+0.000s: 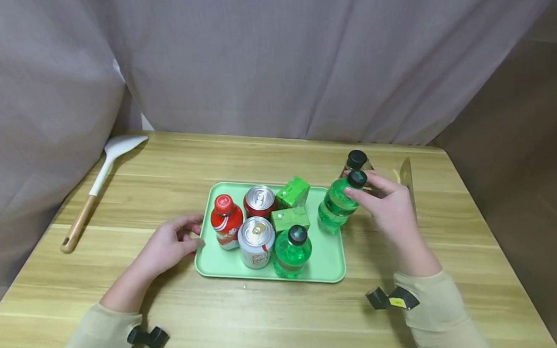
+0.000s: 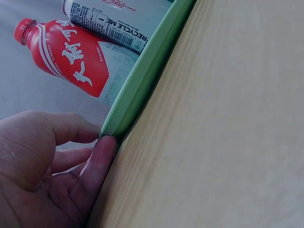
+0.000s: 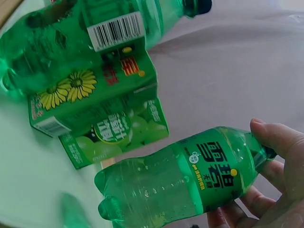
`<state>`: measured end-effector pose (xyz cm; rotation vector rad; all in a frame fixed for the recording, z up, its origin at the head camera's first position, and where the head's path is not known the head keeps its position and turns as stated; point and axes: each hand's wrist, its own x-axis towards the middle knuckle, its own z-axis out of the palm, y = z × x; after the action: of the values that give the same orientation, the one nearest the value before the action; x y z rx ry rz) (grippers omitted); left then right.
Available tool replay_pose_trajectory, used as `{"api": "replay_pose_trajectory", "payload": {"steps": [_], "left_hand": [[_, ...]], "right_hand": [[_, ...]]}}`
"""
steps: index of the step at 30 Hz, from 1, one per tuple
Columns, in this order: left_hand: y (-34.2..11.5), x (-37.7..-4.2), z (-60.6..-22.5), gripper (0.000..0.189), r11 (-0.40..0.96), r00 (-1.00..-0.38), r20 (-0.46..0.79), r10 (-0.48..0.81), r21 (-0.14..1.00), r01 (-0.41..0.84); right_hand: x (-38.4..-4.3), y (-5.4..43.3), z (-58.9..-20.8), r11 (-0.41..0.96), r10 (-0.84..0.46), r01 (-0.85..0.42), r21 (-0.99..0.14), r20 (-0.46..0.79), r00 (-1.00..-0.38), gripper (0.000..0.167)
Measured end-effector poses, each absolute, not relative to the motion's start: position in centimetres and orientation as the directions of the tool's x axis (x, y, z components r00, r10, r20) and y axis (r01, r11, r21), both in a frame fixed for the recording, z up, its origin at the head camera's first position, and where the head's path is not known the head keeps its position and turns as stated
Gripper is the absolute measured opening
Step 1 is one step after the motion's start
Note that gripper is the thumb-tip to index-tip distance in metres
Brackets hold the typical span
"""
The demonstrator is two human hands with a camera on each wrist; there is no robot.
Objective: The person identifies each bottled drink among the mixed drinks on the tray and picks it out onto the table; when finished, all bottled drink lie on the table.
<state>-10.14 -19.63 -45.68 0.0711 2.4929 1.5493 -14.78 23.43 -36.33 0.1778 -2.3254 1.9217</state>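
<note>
My right hand (image 1: 391, 202) holds a green soda bottle (image 3: 175, 183) by its neck, just under the black cap. The bottle leans over the right end of the pale green tray (image 1: 328, 257), its base close over the tray floor. At the tray's left edge, my left hand (image 2: 52, 156) pinches the rim between thumb and finger. A red-labelled bottle (image 1: 227, 224), a silver can (image 1: 256, 242), a red can (image 1: 260, 200), two green drink cartons (image 1: 293, 192) and another green bottle (image 1: 292, 254) stand close together on the tray.
A dark-capped bottle (image 1: 356, 160) stands behind my right hand, partly hidden. Beyond that hand shows an upright blade-like thing (image 1: 406, 176). A white spatula with a wooden handle (image 1: 100, 184) lies at the left. Grey curtain (image 1: 266, 61) hangs behind the wooden table (image 1: 274, 323).
</note>
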Motion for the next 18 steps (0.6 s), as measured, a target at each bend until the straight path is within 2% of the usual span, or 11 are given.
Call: {"api": "replay_pose_trajectory", "payload": {"steps": [7,18], "left_hand": [[-19.7,-10.1,-45.7,0.054,0.441,-0.976,-0.154,0.152,0.894,-0.073],[-19.7,-10.2,-45.6,0.054,0.422,-0.976,-0.155,0.15,0.903,-0.079]], "right_hand": [[-15.7,25.2,-36.8,0.116,0.031,-0.178,-0.977,0.183,-0.983,0.032],[-16.8,26.2,-37.6,0.105,0.138,-0.052,-0.993,0.067,-0.988,0.035]]}}
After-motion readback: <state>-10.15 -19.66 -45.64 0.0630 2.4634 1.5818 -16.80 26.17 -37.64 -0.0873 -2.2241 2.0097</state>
